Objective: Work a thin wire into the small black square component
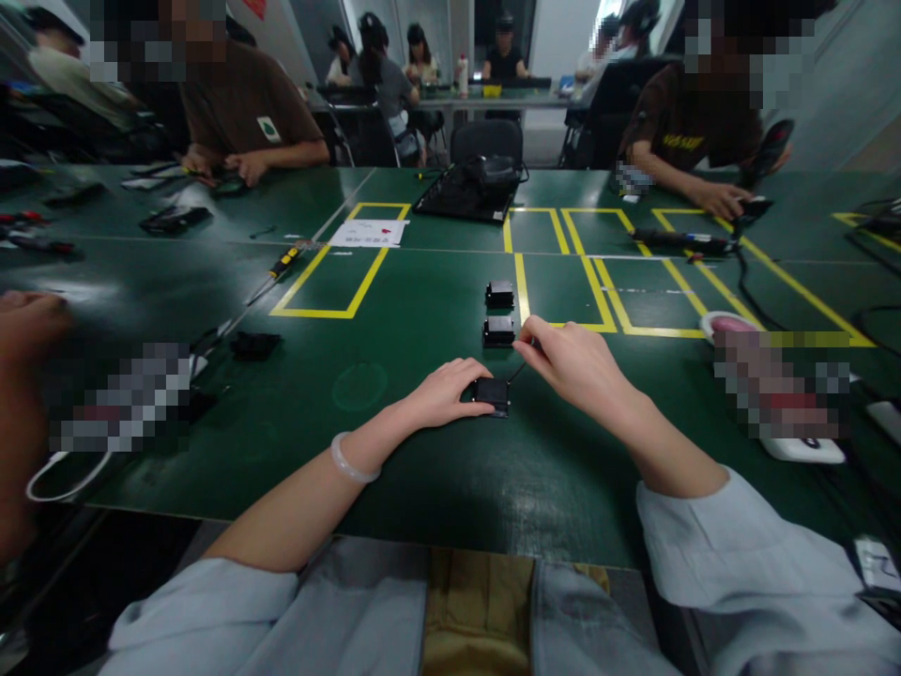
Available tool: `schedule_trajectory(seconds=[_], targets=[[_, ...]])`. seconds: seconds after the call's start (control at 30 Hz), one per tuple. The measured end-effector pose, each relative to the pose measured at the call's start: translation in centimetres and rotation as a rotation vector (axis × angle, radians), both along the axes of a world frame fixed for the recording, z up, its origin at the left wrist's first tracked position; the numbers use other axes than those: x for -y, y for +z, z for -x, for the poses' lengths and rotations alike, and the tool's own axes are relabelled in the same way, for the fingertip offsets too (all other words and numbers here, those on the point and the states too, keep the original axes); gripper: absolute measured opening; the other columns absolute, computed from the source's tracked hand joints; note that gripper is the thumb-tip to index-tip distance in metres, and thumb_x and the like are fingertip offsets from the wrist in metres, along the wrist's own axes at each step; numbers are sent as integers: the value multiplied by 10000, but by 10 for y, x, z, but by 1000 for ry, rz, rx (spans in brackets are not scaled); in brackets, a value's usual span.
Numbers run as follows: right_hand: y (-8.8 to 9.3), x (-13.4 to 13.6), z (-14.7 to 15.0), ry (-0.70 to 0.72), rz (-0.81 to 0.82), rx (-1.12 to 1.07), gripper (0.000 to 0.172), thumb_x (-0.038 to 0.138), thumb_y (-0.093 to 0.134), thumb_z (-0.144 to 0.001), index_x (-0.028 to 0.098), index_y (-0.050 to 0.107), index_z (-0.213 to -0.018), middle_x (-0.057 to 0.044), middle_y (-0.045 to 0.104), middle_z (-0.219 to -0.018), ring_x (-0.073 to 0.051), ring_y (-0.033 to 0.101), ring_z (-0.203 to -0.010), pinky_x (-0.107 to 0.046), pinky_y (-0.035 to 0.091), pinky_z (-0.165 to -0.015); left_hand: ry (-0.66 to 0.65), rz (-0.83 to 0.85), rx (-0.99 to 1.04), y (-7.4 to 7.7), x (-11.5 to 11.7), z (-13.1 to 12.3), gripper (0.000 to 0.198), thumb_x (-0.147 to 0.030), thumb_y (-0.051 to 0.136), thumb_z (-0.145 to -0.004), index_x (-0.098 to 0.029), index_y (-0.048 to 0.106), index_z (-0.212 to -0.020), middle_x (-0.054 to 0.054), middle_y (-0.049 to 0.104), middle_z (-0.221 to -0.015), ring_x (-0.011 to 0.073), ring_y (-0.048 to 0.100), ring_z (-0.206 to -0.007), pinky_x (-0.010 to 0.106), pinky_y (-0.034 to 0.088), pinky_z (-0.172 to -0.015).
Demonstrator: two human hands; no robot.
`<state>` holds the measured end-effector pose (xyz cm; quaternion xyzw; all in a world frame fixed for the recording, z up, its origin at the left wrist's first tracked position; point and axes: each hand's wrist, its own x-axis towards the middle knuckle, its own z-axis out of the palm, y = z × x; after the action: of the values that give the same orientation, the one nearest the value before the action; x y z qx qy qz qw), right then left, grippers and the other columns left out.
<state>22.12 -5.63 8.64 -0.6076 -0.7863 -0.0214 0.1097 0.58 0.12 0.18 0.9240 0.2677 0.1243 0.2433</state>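
Note:
My left hand (450,392) is closed around the left side of a small black box-shaped part (491,394), which rests on the green table. From the right side of this part, a thin dark wire or rod (519,374) runs up to my right hand (556,352). The thumb and fingers of that hand are pinched on its upper end. Just beyond my hands stand two similar black boxes, a nearer one (498,330) close to my right fingertips and a farther one (499,294) behind it.
Yellow tape (313,314) marks rectangles on the green table (422,479). A yellow-and-black screwdriver (282,263), a white paper (370,233) and a small black piece (254,345) lie to the left. A black bag-like item (485,183) sits at the back. Other people work around the table.

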Motion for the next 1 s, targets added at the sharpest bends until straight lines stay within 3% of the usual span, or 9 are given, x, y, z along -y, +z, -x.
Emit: schedule_trajectory(seconds=[0.33, 0.6, 0.8, 1.0], targets=[[3, 1, -4, 107, 40, -92, 214, 252, 408, -930, 175, 498, -1108, -43, 664, -819, -171, 562, -661, -275, 280, -574, 3, 9, 3, 0, 0, 0, 427, -545, 616, -865, -205, 584, -1121, 76, 603, -1094, 243, 549, -1002, 356, 432, -871], [3, -1, -2, 89, 0, -16, 248, 359, 384, -981, 195, 568, -945, -57, 694, -818, -196, 605, -713, -286, 284, -604, 1, 7, 11, -1, 0, 1, 430, -547, 605, -872, -205, 583, -1131, 75, 601, -1083, 241, 544, -987, 351, 427, -865], [2, 0, -1, 82, -5, -57, 249, 260, 401, -948, 156, 499, -1152, -59, 692, -843, -198, 592, -688, -290, 285, -586, 10, 7, -1, 2, 2, 0, 428, -533, 621, -868, -192, 586, -1124, 77, 600, -1073, 242, 546, -984, 346, 431, -851], [-1, -1, -3, 139, 3, -126, 210, 271, 407, -934, 188, 498, -1104, -51, 682, -853, -179, 578, -680, -278, 291, -590, 5, 13, 7, 2, 1, 0, 431, -549, 613, -866, -202, 587, -1121, 75, 599, -1081, 241, 545, -990, 353, 433, -862]])
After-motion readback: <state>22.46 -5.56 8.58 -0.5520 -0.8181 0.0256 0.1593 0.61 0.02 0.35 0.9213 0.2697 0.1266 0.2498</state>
